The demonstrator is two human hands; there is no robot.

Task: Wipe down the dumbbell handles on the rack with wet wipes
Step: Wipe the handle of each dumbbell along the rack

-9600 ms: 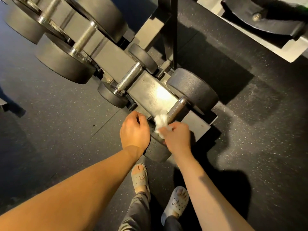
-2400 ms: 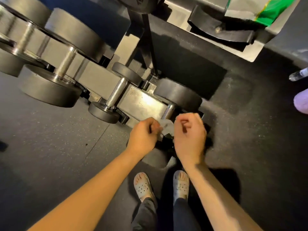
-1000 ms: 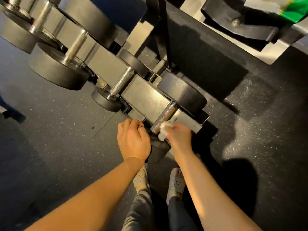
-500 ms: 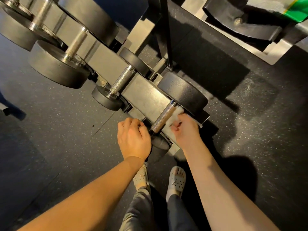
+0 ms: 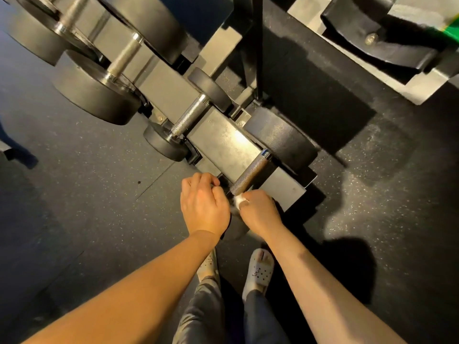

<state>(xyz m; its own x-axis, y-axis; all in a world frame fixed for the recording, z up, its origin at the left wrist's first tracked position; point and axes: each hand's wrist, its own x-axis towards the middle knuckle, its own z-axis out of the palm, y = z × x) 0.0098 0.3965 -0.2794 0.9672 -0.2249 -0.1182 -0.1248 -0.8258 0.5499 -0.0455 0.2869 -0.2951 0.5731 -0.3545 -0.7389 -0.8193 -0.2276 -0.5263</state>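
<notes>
Head view looks down on the rack, whose low shelf carries a row of weights: big dumbbells at the far left, a small dumbbell in the middle, and at the right end the dumbbell being cleaned. The wipe now sits at the near end of the handle, with most of the knurled bar bare. Half a second ago it was at the far end, against the far head. The left hand has stayed where it was, its fingers curled over the dumbbell's near head, which is mostly hidden beneath it. The right hand pinches the bunched white wipe between curled fingers and thumb, pressing it to the handle's near end.
</notes>
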